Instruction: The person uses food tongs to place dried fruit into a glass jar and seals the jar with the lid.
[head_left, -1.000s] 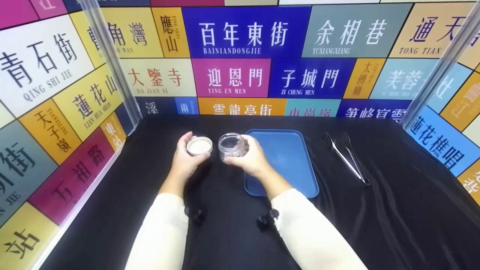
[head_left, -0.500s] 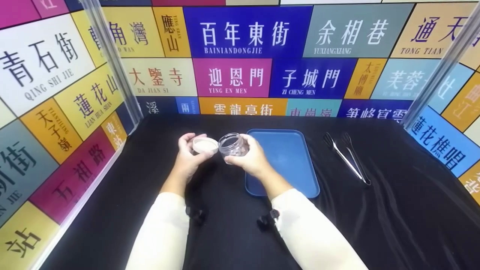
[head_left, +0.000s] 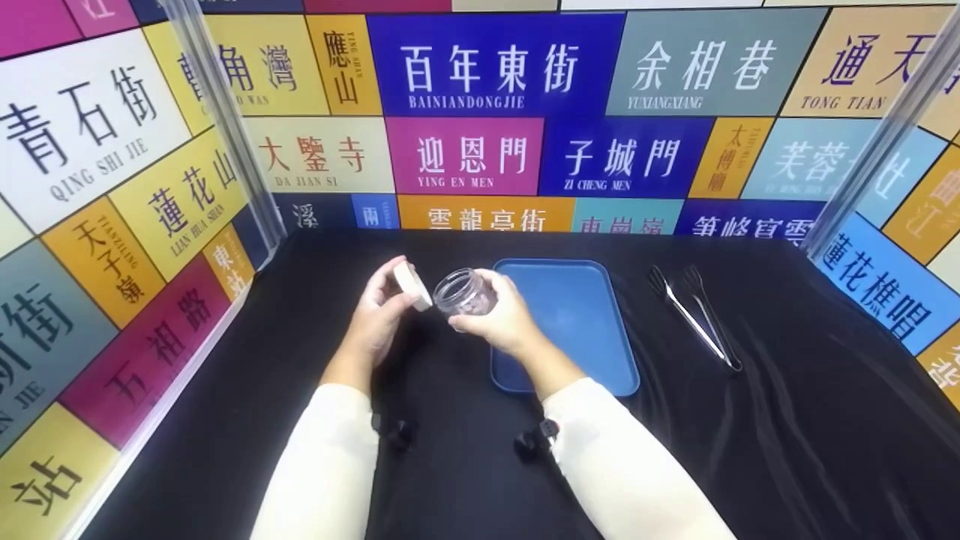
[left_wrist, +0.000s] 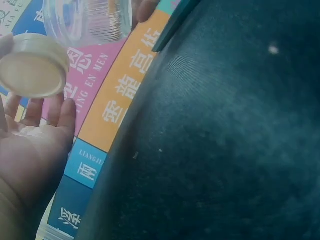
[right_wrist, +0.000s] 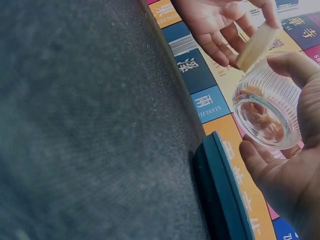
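My left hand (head_left: 377,315) pinches a pale cream round lid (head_left: 412,285) by its edge, between thumb and fingers, tipped up nearly on edge. Just to its right, my right hand (head_left: 506,315) grips a clear, ribbed jar (right_wrist: 270,95) around its side. The jar has no lid on and leans with its mouth toward the lid. Brownish-pink pieces (right_wrist: 260,120) lie in its bottom, seen through the base in the right wrist view. In the left wrist view the lid (left_wrist: 34,70) is close beside the jar (left_wrist: 85,22), both held up above the black cloth.
A blue tray (head_left: 577,322) lies on the black cloth (head_left: 450,465), partly behind the right hand and forearm. Metal tongs (head_left: 697,322) rest to the right of it, arms spread. Panels with printed signs (head_left: 465,154) stand around the back and sides.
The left hand has turned the lid from nearly flat to nearly on edge and brought it right, closer to the jar. The jar has tilted leftward in the right hand.
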